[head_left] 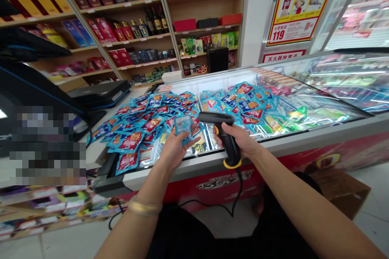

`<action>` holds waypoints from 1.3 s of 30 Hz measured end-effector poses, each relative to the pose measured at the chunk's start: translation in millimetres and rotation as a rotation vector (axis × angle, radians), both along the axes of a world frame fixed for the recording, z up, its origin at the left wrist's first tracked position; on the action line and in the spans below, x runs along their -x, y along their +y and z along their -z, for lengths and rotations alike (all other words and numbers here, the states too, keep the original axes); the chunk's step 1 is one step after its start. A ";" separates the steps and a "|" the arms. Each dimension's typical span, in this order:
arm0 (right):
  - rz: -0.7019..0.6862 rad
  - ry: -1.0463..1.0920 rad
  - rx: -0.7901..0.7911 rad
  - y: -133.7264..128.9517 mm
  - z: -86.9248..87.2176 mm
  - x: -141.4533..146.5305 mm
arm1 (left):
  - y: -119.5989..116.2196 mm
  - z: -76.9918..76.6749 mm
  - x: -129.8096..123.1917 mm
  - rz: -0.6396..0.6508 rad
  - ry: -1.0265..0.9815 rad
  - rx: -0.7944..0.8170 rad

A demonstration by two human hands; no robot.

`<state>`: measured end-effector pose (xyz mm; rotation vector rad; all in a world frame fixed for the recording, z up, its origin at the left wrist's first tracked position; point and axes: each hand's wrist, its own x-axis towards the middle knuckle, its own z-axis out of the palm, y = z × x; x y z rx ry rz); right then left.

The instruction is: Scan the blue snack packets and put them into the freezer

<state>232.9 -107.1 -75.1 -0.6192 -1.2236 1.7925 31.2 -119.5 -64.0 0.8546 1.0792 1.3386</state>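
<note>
My left hand (pixel 178 147) grips a small blue snack packet (pixel 182 124), its back with a white label facing up, over the freezer's glass top. Several of its fingers stretch out to the right beneath the packet. In my right hand (pixel 240 135) is a black barcode scanner (pixel 229 139) with yellow trim, held by its handle. The scanner's head points left toward the packet, with a gap between them. A large pile of blue and red snack packets (pixel 152 111) lies beyond my left hand. Another group of packets (pixel 247 101) lies behind the scanner.
A chest freezer (pixel 273 145) spans the front, frozen goods showing through its glass. At left stands a black checkout terminal (pixel 33 89) beside the counter. The scanner's cable (pixel 234 206) hangs down near my legs. A cardboard box (pixel 340 190) sits on the floor at right.
</note>
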 end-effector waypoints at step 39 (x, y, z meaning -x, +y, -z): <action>0.480 0.103 0.059 15.0 -2.3 -149.5 | 97.5 -21.0 -148.3 0.175 1.110 -0.562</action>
